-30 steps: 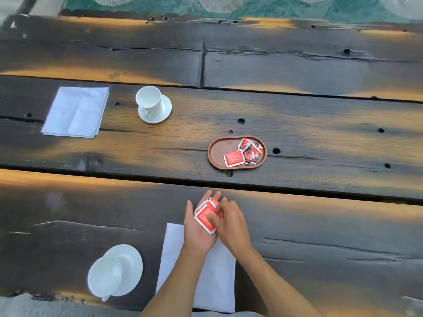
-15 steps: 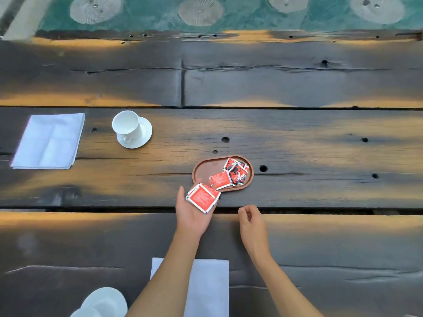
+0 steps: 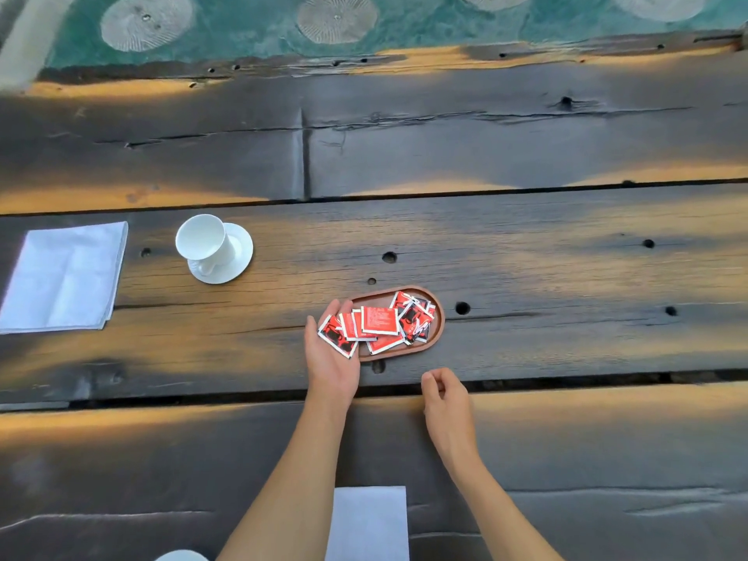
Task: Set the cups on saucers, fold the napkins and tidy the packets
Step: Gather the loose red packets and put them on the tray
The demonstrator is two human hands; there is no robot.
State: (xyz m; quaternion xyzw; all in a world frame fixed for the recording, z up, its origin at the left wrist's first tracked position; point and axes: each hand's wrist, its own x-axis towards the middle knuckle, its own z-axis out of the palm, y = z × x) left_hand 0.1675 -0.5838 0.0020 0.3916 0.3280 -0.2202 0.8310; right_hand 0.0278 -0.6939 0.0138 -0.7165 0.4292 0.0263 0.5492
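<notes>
Left hand (image 3: 332,350) palm up at the near-left rim of the tray (image 3: 439,322), fingers (image 3: 339,308) flat and released under a fan of packets (image 3: 378,323) half spilling into the tray. Right hand (image 3: 443,392) near, loosely curled, grasping nothing. Risk, as judged: packets sliding over the low rim onto the bench (image 3: 566,277) if tipped fast. Far left of fingers: cup (image 3: 201,238) on saucer (image 3: 239,257), folded napkin (image 3: 64,277); second napkin (image 3: 368,520) below. Nothing in the path

Red packets (image 3: 378,323) spilling into brown oval tray (image 3: 439,317), cup (image 3: 202,238) on saucer (image 3: 239,257)
</notes>
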